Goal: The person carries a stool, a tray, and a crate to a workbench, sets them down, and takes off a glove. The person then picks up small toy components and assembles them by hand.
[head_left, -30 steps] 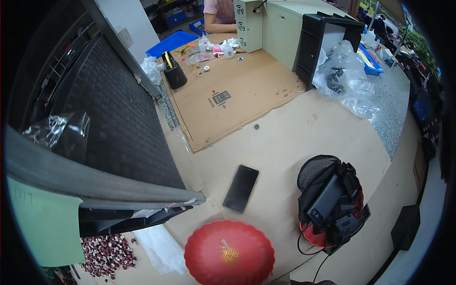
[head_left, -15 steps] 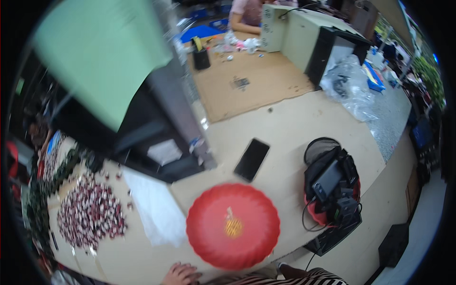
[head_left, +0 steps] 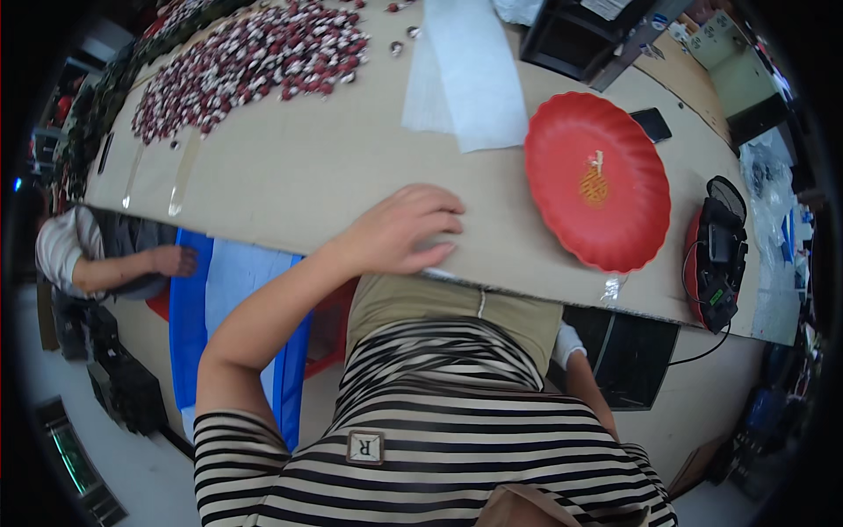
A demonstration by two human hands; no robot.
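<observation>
My left hand [head_left: 408,230] rests at the near edge of the table, fingers slightly bent and thumb apart, with nothing seen in it. To its right lies a red scalloped plate [head_left: 606,127] with a gold pattern in its middle. My right arm hangs by my side below the table edge. Something white, like a glove or cloth, covers my right hand [head_left: 569,342], and its fingers cannot be made out. Beyond my left hand lies a white sheet [head_left: 479,79]. A wide heap of small dark red and white pieces [head_left: 255,70] spreads at the far left.
A dark phone [head_left: 652,124] lies partly behind the plate. A red basket with black devices [head_left: 720,255] stands at the right, its cable hanging down. A black stand [head_left: 575,39] is at the back. At left, another person's hand [head_left: 171,261] touches a blue-edged thing [head_left: 190,307].
The view has tipped down and turned left, bringing my torso and whole left arm into sight. My left hand still lies at the table edge. The plate stays on the table.
</observation>
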